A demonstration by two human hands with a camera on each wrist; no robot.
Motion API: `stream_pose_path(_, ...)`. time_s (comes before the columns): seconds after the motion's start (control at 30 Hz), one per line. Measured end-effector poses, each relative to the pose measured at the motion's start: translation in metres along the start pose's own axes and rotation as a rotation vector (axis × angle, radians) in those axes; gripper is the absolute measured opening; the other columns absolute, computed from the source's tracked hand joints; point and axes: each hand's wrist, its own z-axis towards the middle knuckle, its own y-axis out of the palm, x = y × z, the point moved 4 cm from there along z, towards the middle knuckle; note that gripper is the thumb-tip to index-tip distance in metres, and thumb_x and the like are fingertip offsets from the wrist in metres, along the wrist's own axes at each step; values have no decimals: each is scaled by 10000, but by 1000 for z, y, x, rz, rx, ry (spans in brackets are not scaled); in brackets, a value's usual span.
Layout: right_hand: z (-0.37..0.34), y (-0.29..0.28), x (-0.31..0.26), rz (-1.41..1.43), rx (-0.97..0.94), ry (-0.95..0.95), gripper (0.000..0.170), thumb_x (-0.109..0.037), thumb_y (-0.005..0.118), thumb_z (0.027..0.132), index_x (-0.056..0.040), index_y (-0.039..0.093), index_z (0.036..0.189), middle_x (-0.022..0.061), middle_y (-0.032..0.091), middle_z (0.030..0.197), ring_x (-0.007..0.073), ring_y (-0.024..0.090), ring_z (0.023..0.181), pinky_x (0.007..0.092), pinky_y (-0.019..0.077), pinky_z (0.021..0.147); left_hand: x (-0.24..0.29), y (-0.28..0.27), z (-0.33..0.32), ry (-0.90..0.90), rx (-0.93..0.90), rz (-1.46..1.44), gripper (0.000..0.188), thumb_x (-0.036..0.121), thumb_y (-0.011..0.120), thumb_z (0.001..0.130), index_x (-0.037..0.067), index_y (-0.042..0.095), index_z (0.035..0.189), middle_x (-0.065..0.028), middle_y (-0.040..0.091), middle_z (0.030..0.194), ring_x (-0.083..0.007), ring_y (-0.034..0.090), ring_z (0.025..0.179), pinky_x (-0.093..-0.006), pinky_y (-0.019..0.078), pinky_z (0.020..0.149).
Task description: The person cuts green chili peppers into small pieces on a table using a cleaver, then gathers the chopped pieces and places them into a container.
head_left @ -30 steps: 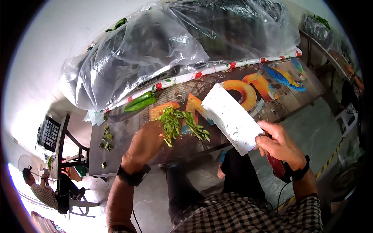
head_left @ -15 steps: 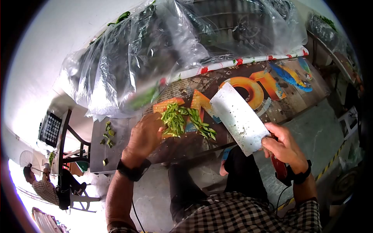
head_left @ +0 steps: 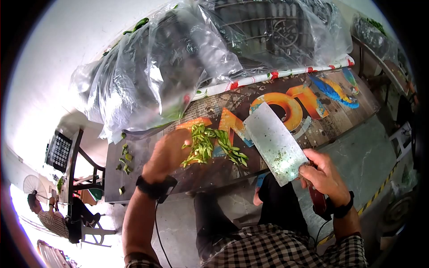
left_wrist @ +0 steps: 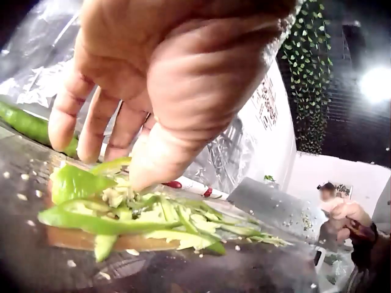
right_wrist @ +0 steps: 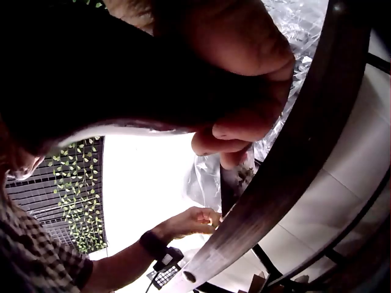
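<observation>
In the head view, my left hand (head_left: pixel 167 154) is at the left side of a pile of sliced green pepper (head_left: pixel 201 145). The left wrist view shows its fingers (left_wrist: pixel 95 125) extended and spread, with the thumb tip against the slices (left_wrist: pixel 153 217). My right hand (head_left: pixel 325 172) grips the red handle (head_left: pixel 317 198) of a broad cleaver (head_left: pixel 275 143), whose blade is held up right of the pile, with green bits on it. The right wrist view shows the curled fingers of my right hand (right_wrist: pixel 244 104) around the dark handle.
Clear plastic sheeting (head_left: pixel 134 85) hangs over the back of the printed table (head_left: pixel 147 178), partly covering a whole green pepper (left_wrist: pixel 27 122). Pepper ends (head_left: pixel 127 157) lie at the table's left. A person (head_left: pixel 53 219) sits at far left.
The plastic sheeting has billowed forward over the whole peppers. My left hand has shifted slightly beside the slices. The cleaver has moved a little right and down, its blade now looking greyer.
</observation>
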Motion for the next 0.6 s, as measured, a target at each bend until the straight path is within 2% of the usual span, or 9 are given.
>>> stream_pose_path(0.07, 0, 0, 0, 5, 9, 0, 243, -138, 541, 907, 44, 608, 1055, 50, 606, 785, 100, 549, 605, 260, 440, 556, -14, -4, -7, 31, 40, -75, 156, 41, 589, 779, 26, 604, 933, -170, 653, 953, -376, 629, 914, -430, 492, 813)
stream_pose_path(0.2, 2, 4, 0, -7, 23, -24, 225, -132, 542, 905, 41, 610, 1031, 48, 610, 760, 99, 553, 589, 264, 442, 540, -23, -9, 2, 62, 103, -45, 161, 82, 619, 811, 8, 629, 953, -170, 676, 981, -373, 648, 932, -418, 504, 844)
stream_pose_path(0.23, 2, 4, -1, -5, 25, -5, 221, -130, 543, 904, 40, 610, 1027, 47, 609, 754, 97, 553, 591, 263, 442, 541, -19, -6, 8, 44, 95, -68, 177, 100, 627, 821, 18, 647, 977, -170, 674, 1033, -370, 642, 974, -421, 501, 879)
stream_pose_path(0.33, 2, 5, -3, -7, 24, 38, 212, -124, 545, 901, 37, 611, 1022, 43, 609, 744, 93, 554, 596, 259, 439, 543, -11, 17, 30, 244, 113, 139, 225, 94, 618, 822, 24, 656, 1033, -170, 665, 1120, -366, 626, 1047, -423, 493, 926)
stream_pose_path(0.37, 2, 5, -3, -10, 22, 41, 213, -123, 546, 900, 37, 612, 1024, 43, 610, 744, 92, 555, 597, 257, 438, 543, -12, 25, 40, 225, 37, 120, 271, 89, 615, 819, 36, 652, 1082, -161, 649, 1200, -352, 610, 1117, -419, 484, 969)
stream_pose_path(0.47, 3, 2, 2, -11, 16, 40, 222, -120, 549, 899, 38, 612, 1041, 43, 612, 744, 93, 561, 596, 254, 438, 542, 0, 28, 51, 79, -67, 45, 309, 90, 628, 804, 52, 647, 1110, -156, 661, 1174, -340, 626, 1093, -418, 491, 956)
stream_pose_path(0.5, 3, 1, 3, -10, 13, 38, 226, -120, 550, 899, 39, 612, 1048, 43, 613, 744, 94, 563, 594, 254, 438, 541, 3, 27, 51, 135, 12, 43, 300, 86, 637, 788, 50, 657, 1085, -154, 670, 1119, -336, 639, 1039, -418, 499, 927)
stream_pose_path(0.6, 3, 1, 4, 36, 23, 31, 240, -116, 550, 900, 43, 608, 1070, 46, 616, 744, 98, 572, 587, 254, 440, 535, -6, 25, 56, -162, -136, 4, 266, 79, 644, 776, 37, 665, 1038, -139, 675, 1087, -333, 642, 985, -415, 502, 898)
